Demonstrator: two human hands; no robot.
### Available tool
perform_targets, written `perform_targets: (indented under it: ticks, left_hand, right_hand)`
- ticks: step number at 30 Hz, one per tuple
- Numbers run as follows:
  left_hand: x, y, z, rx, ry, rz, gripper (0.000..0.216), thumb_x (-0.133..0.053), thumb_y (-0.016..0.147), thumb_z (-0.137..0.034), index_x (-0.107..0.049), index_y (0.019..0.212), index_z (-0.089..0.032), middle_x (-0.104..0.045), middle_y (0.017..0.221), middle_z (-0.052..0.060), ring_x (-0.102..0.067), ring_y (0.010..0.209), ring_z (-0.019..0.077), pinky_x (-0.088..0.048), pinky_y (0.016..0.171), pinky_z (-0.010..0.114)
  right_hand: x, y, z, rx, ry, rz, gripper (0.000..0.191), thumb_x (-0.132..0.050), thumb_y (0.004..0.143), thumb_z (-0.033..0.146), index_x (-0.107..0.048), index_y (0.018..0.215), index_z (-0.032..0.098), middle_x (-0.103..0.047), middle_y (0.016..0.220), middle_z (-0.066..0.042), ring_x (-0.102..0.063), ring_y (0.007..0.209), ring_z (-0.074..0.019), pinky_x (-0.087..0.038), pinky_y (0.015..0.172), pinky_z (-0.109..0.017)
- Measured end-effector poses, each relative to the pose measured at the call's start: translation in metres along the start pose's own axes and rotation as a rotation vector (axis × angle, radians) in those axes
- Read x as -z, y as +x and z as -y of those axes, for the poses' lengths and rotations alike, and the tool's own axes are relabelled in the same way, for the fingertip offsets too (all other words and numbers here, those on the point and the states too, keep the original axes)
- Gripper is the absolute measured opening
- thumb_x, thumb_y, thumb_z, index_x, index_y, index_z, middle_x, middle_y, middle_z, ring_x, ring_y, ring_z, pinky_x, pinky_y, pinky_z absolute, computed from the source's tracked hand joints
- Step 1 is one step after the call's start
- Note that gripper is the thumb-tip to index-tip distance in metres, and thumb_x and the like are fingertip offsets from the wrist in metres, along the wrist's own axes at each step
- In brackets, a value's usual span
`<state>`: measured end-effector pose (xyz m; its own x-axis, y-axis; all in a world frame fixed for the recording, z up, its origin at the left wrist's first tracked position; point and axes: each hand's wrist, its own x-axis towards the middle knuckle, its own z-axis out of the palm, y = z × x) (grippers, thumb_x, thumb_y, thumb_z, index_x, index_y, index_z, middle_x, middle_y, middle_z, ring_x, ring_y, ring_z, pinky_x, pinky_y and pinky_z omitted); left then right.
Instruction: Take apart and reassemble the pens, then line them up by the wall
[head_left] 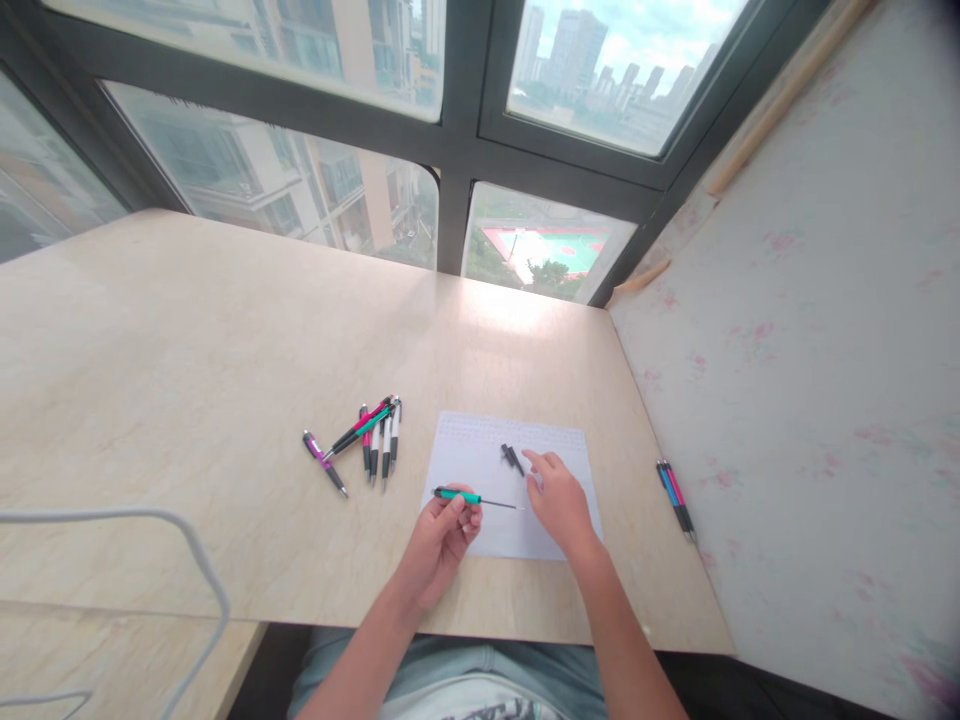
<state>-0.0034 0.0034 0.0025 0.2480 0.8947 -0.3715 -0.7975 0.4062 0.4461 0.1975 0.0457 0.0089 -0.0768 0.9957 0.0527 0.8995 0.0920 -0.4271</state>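
Note:
My left hand pinches the green barrel of a ballpoint pen above the lower left of a white sheet of paper. The pen's front section is off, and its thin dark refill sticks out to the right. Over the right half of the sheet is my right hand, its index finger stretched out and its thumb apart. Just left of those fingertips, several small black pen parts lie on the paper. They look like grip sections, but their exact kind is hard to make out.
Left of the sheet lies a pile of several pens, with a purple pen at its left side. A blue pen and a pink pen lie by the wall at right. A white cable loops across the left. Windows border the desk's far edge.

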Motion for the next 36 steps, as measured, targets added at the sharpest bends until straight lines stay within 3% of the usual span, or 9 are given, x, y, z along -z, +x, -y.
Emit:
perform_targets:
  ticks: [12, 21, 24, 29, 33, 36]
  left_hand:
    - [0.001, 0.001, 0.001, 0.006, 0.010, 0.015, 0.015, -0.073, 0.078, -0.021, -0.068, 0.090, -0.014, -0.066, 0.076, 0.004, -0.059, 0.066, 0.0096, -0.048, 0.065, 0.020]
    - [0.002, 0.002, 0.002, 0.004, 0.025, 0.005, 0.015, -0.074, 0.078, -0.022, -0.067, 0.089, -0.013, -0.066, 0.075, 0.004, -0.059, 0.067, 0.0096, -0.048, 0.064, 0.019]
    - [0.001, 0.001, 0.001, 0.003, 0.027, 0.003, 0.016, -0.074, 0.078, -0.022, -0.067, 0.090, -0.014, -0.066, 0.075, 0.004, -0.059, 0.066, 0.0096, -0.047, 0.063, 0.019]
    - [0.000, 0.001, 0.001, -0.008, 0.035, 0.003, 0.015, -0.073, 0.079, -0.022, -0.067, 0.090, -0.014, -0.066, 0.075, 0.004, -0.059, 0.067, 0.0096, -0.047, 0.064, 0.019]
    - [-0.001, 0.002, 0.001, -0.020, 0.048, -0.008, 0.015, -0.073, 0.078, -0.021, -0.067, 0.090, -0.014, -0.067, 0.075, 0.004, -0.059, 0.067, 0.0098, -0.047, 0.064, 0.019]
    - [-0.001, 0.002, 0.001, -0.047, 0.069, -0.019, 0.016, -0.073, 0.078, -0.022, -0.067, 0.091, -0.014, -0.067, 0.076, 0.004, -0.060, 0.068, 0.0099, -0.047, 0.063, 0.019]
  right_hand:
    - [-0.001, 0.001, 0.008, 0.023, -0.093, 0.002, 0.044, -0.047, 0.081, 0.007, -0.060, 0.120, 0.023, -0.061, 0.100, -0.008, -0.058, 0.094, -0.0214, -0.043, 0.066, -0.026]
    - [-0.004, 0.004, 0.004, -0.045, -0.099, 0.011, 0.022, -0.047, 0.088, 0.012, -0.067, 0.091, 0.020, -0.063, 0.091, -0.007, -0.059, 0.083, -0.0182, -0.039, 0.064, -0.025]
    - [-0.004, 0.003, -0.001, -0.066, -0.071, -0.015, 0.024, -0.046, 0.087, 0.012, -0.068, 0.094, 0.019, -0.064, 0.090, -0.008, -0.059, 0.081, -0.0192, -0.041, 0.066, -0.027]
    - [0.001, -0.008, -0.006, -0.055, 0.276, -0.091, 0.026, -0.043, 0.087, 0.017, -0.069, 0.093, 0.018, -0.065, 0.091, -0.009, -0.061, 0.080, -0.0198, -0.047, 0.072, -0.031]
    - [0.009, -0.027, 0.004, -0.229, 0.701, -0.064, 0.020, -0.054, 0.085, 0.032, -0.068, 0.089, 0.018, -0.068, 0.088, -0.008, -0.063, 0.081, -0.0210, -0.049, 0.062, -0.028]
    - [0.018, -0.041, 0.016, -0.349, 0.941, -0.034, 0.020, -0.064, 0.081, 0.036, -0.067, 0.087, 0.018, -0.067, 0.076, -0.005, -0.061, 0.069, -0.0179, -0.047, 0.056, -0.026]
